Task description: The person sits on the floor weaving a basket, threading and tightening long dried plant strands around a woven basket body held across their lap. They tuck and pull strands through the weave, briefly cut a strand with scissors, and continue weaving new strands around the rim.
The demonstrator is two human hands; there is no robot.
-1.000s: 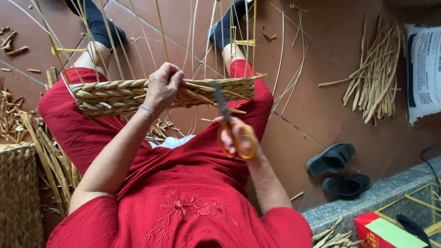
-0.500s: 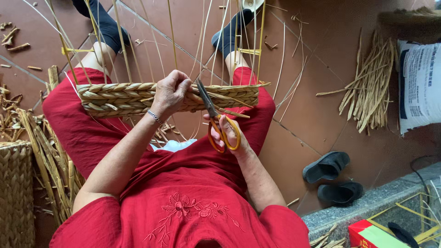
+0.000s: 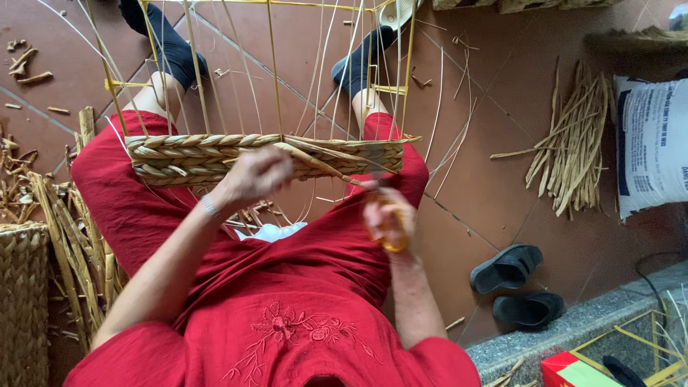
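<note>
Half-woven basket sits across the knees, thin stakes rising from its braided band. Left hand pinches a strand at the band; right hand, blurred, closes round orange-handled scissors just beside it. Slippers on the floor.

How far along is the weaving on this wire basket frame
Done: a braided straw band of a few rows circles the yellow wire frame. In hand: the left hand grips a strand at the band while the right hand works orange-handled scissors. Left: the upper frame wires stand bare.
</note>
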